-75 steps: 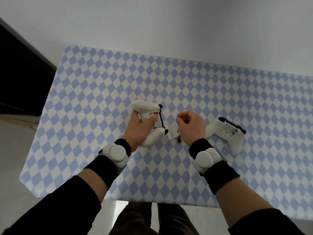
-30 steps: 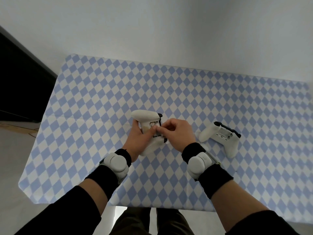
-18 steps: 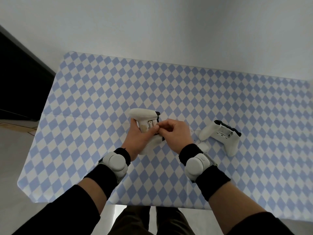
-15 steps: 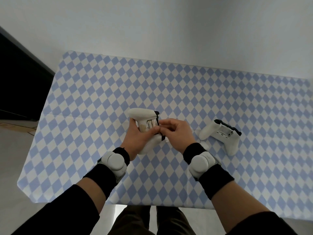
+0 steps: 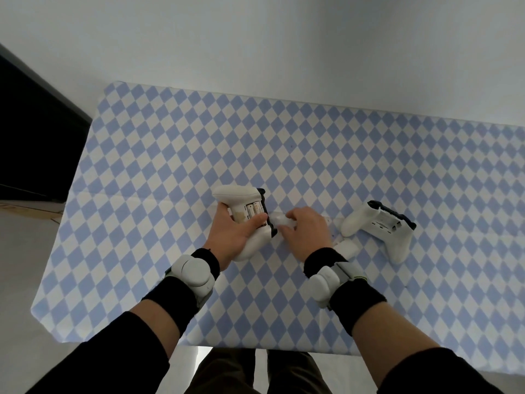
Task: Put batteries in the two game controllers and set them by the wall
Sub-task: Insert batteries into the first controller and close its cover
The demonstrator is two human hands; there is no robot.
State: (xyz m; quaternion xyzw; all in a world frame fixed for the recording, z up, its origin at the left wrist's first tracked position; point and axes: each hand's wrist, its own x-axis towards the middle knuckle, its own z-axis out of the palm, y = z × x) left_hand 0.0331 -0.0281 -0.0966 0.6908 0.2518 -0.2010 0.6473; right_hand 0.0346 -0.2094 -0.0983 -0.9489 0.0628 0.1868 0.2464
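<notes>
My left hand (image 5: 233,231) grips a white game controller (image 5: 238,194) turned back-up just above the table, its thumb lying across the open battery bay where two batteries (image 5: 254,208) sit side by side. Just to the right, my right hand (image 5: 308,233) rests low on the table, thumb and forefinger pinched on a small white battery cover (image 5: 276,223) next to the controller's black edge. The second white controller (image 5: 380,230) lies back-up on the table at the right, battery bay open. Another white cover (image 5: 347,248) lies beside it, near my right wrist.
The table carries a blue-and-white diamond cloth (image 5: 170,166) and stands against a plain white wall (image 5: 255,38) along its far edge. A dark opening (image 5: 34,137) is to the left. My legs show below the near edge.
My right hand has left the battery bay and dropped right onto the table, closing on the white cover. The left hand still holds the controller, whose bay now shows two batteries.
</notes>
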